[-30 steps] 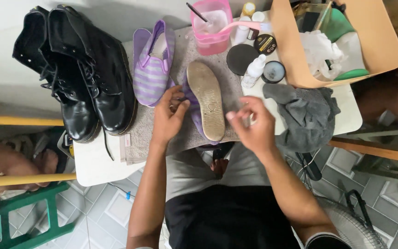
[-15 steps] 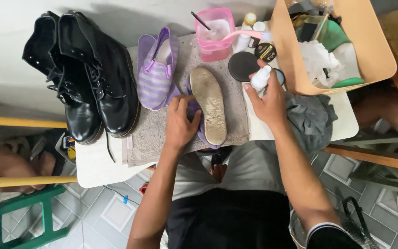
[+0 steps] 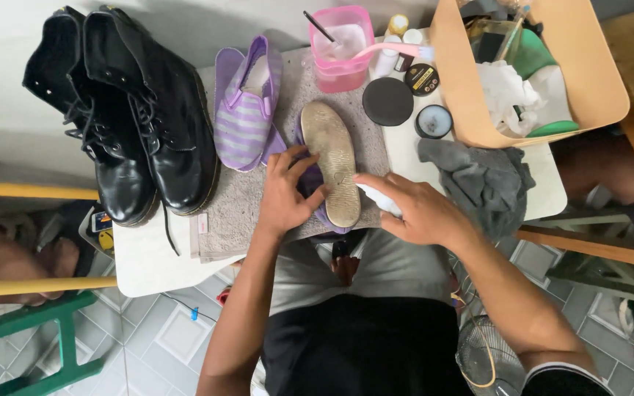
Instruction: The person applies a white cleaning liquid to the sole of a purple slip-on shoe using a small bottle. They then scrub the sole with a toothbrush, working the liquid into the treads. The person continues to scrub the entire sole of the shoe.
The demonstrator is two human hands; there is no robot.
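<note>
Shoe (image 3: 329,170) lies sole-up, its purple upper mostly hidden beneath both hands (image 3: 354,202).

A round black tin (image 3: 388,101) is lying closed on the desk (image 3: 148,257), just left of the tan box (image 3: 455,81). Above it, touching the box's wall, another black tin (image 3: 423,78) is showing a round label with a gold rim. Below that, an open tin (image 3: 434,121) is sitting with pale contents. Small white bottles (image 3: 385,62), one yellow-capped (image 3: 398,25), are standing beyond the tins. A small white tag (image 3: 202,226) is hanging from the grey towel's (image 3: 236,213) edge.
</note>
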